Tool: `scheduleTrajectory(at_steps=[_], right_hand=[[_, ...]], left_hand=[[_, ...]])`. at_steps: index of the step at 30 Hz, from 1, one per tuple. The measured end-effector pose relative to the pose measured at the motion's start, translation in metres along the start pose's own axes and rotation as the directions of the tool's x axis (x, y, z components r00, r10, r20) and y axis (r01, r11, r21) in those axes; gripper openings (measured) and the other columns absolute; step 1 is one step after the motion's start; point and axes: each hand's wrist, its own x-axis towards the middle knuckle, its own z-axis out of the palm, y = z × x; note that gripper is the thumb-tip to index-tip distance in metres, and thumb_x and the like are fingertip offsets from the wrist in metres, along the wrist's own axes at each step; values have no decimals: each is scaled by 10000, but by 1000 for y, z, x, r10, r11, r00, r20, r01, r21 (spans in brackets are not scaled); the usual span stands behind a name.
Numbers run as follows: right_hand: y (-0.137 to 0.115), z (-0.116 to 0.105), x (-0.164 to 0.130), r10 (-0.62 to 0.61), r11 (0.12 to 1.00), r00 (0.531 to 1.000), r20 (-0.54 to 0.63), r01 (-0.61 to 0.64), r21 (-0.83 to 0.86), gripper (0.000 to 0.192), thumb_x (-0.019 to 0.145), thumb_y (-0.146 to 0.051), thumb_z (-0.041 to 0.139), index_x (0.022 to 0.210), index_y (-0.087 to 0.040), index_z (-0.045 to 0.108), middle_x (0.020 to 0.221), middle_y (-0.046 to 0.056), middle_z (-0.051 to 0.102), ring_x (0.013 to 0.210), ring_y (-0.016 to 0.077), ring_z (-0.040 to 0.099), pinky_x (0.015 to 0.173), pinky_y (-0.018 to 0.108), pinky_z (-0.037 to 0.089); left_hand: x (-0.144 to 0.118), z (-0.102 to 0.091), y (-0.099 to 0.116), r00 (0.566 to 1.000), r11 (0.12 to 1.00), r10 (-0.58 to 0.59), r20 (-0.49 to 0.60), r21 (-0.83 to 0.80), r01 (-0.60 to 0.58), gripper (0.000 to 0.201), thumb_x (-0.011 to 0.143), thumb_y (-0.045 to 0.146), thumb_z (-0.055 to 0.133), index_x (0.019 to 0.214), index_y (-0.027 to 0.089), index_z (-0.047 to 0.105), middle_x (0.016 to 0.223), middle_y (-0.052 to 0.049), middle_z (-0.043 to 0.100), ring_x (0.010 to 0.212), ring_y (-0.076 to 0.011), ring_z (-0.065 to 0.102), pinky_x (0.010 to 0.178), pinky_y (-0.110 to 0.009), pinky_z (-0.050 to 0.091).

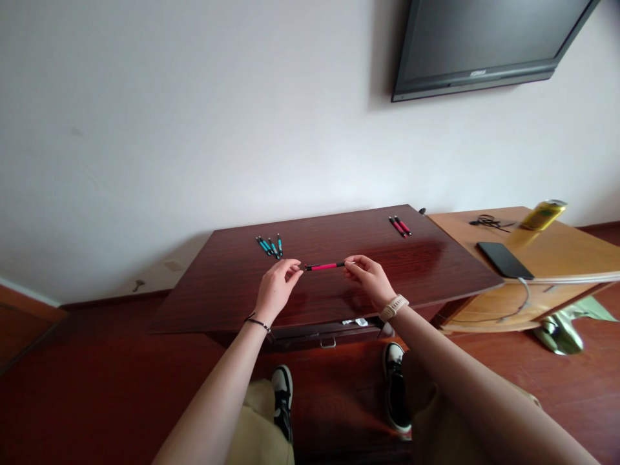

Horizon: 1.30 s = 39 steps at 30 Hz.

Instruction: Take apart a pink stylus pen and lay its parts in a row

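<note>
- Blue pens (270, 245) — a small cluster of teal-and-black pens is lying near the far left part of the dark wooden surface (232, 290), well apart from both hands.
- Left hand (277, 289) — it is reaching in from the lower left, a thin dark band around the wrist; its fingertips are pinching the left end of the red pen, so it is grasping the pen rather than hanging loose.
- Red pen (324, 266) — a pink-red barrel with dark ends is being held level between the two hands, just above the middle of the surface and roughly parallel to its front edge.
- Right hand (371, 279) — it is coming in from the lower right, a pale watch strap (393, 307) showing on the wrist; its thumb and fingers are closing on the right end of the red pen.
- Drawer (334, 330) — it is sitting slightly open under the front edge of the surface, with small pale items inside, too small to tell apart.
- Shoes (282, 397) — two dark-and-white shoes are resting on the reddish floor below the hands.
- Spare red pens (400, 225) — two are lying side by side near the far right corner of the surface.
- Side table (571, 255) — a lighter wooden top is standing just beside the surface, carrying a dark phone (504, 259), a yellow can (542, 215) and a tangled black cable (488, 223).
- Screen (484, 42) — a dark flat panel is hanging on the white wall at upper right.
</note>
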Motion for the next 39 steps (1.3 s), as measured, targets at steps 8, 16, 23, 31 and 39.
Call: scheduleTrajectory(at_steps=[8, 16, 23, 31, 39], right_hand=[[1, 10, 4, 12, 1000, 1000, -24, -12, 19, 494, 711, -595, 898, 955, -196, 738, 866, 49, 743, 759, 166, 654, 745, 309, 532], [4, 7, 10, 26, 998, 999, -43, -24, 57, 483, 688, -579, 922, 924, -198, 742, 866, 50, 746, 761, 163, 654, 732, 301, 532], [9, 4, 11, 57, 996, 998, -11, -56, 73, 460, 700, -544, 927, 934, -187, 755, 869, 48, 745, 748, 147, 642, 719, 285, 514], [11, -2, 8, 58, 997, 998, 20, -59, 57, 477, 698, -559, 929, 936, -180, 762, 861, 53, 746, 740, 145, 634, 720, 282, 507], [16, -5, 2, 66, 996, 997, 41, -68, 63, 467, 708, -560, 924, 933, -186, 761, 860, 51, 749, 737, 148, 635, 725, 291, 507]], left_hand=[[6, -3, 9, 999, 999, 45, -8, -1, -45, 179, 1048, 288, 580, 1147, 233, 719, 1154, -74, 770, 1028, -199, 732, 936, -309, 578], [8, 2, 11, 998, 997, 63, -21, -40, -64, 172, 1042, 253, 580, 1146, 228, 715, 1112, -61, 770, 989, -182, 730, 922, -297, 582], [3, 4, 7, 997, 996, 69, -15, -51, -70, 150, 1021, 264, 631, 1142, 223, 710, 1092, -66, 766, 976, -193, 730, 923, -312, 579], [1, 7, 0, 983, 982, 179, -45, -46, -181, 115, 1037, 295, 631, 1091, 230, 709, 1070, -64, 770, 930, -210, 727, 878, -342, 567], [-3, 8, 0, 986, 986, 163, -21, -40, -164, 151, 1053, 330, 605, 1109, 232, 706, 1110, -68, 770, 975, -221, 730, 903, -350, 550]])
